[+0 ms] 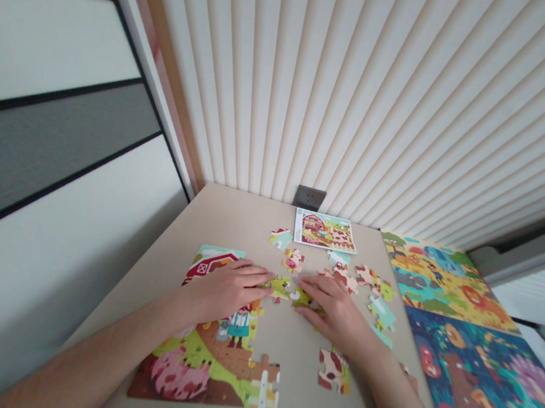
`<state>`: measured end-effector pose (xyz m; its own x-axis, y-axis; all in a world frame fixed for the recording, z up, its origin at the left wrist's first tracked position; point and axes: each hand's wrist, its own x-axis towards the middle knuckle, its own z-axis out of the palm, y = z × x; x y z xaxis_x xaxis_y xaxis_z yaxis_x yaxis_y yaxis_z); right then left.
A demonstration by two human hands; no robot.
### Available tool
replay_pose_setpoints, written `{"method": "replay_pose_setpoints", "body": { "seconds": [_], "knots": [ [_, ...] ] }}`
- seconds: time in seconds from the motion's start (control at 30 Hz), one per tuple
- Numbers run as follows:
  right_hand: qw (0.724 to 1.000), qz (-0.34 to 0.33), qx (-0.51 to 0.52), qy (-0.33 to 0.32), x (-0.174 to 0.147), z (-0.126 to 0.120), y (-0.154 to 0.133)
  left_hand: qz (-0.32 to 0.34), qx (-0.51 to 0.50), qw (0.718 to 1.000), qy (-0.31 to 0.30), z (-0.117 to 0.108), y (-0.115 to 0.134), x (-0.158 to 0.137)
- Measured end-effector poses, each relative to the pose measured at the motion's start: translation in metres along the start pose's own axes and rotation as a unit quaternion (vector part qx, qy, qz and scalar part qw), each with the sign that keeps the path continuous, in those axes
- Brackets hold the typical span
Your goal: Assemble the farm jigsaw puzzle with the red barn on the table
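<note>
I see the farm puzzle in the lower middle of the frame, flat on the table. It is partly made, with a pink pig near its bottom left and bumpy edges on its right side.

My left hand lies over the upper part of the puzzle. Its fingers are long and nearly straight, with small gaps, and the tips reach a green piece near the middle. My right hand is palm down, with its fingers a little apart, on a yellow-green piece just beside the green one. I can't see my thumbs well, so I can't tell if either hand is pinching.

Above my hands is a pig piece, and higher up a red and blue piece. Below my right hand sits a cow piece. A picture card lies at the back, near a dark socket on the ridged wall. At the lower right are a lion picture and a dark blue picture.
</note>
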<state>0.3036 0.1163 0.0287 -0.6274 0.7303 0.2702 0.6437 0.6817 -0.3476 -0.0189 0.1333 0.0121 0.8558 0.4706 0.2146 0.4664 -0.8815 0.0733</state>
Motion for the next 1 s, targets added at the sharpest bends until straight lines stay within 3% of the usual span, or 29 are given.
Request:
{"method": "replay_pose_setpoints", "body": {
  "seconds": [0.17,0.77,0.9,1.0],
  "knots": [
    [0.999,0.029,-0.012,-0.012,-0.004,-0.004,-0.004,0.01,-0.019,1.0,0.02,0.0,-0.001,0.001],
    [0.999,0.0,-0.021,0.027,0.01,0.007,-0.017,0.01,-0.009,0.999,0.033,-0.011,0.006,0.001],
    [1.0,0.007,-0.015,0.019,0.01,0.01,-0.015,0.02,-0.013,1.0,0.011,-0.017,0.004,-0.004],
    [1.0,0.009,-0.016,0.015,0.008,0.01,-0.014,-0.006,-0.027,0.999,0.017,-0.024,-0.002,-0.008]
  ]
}}
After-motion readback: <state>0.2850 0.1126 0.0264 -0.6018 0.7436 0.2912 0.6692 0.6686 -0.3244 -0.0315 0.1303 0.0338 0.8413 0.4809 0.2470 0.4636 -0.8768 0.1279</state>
